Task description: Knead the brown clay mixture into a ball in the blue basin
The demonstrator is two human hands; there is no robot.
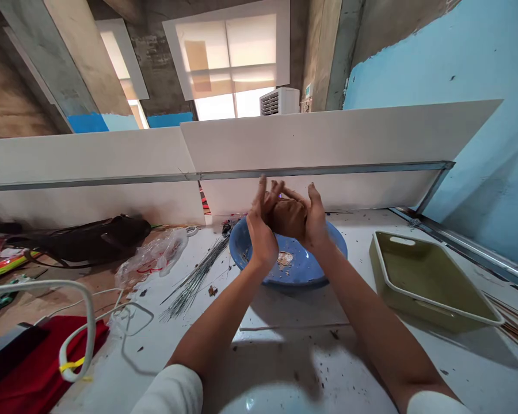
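Note:
A lump of reddish-brown clay is held in the air between my left hand and my right hand. Both hands cup it from the sides, with the fingers curled over it. Just below them sits a shallow blue basin, its inner surface smeared with a patch of clay. The lump's underside is hidden from view, and the hands are above the basin's far half.
A bundle of thin grey wires and a crumpled plastic bag lie left of the basin. An olive-green tray with a white rim stands to the right. A white cable, a black bag and red cloth lie further left. White boards stand behind.

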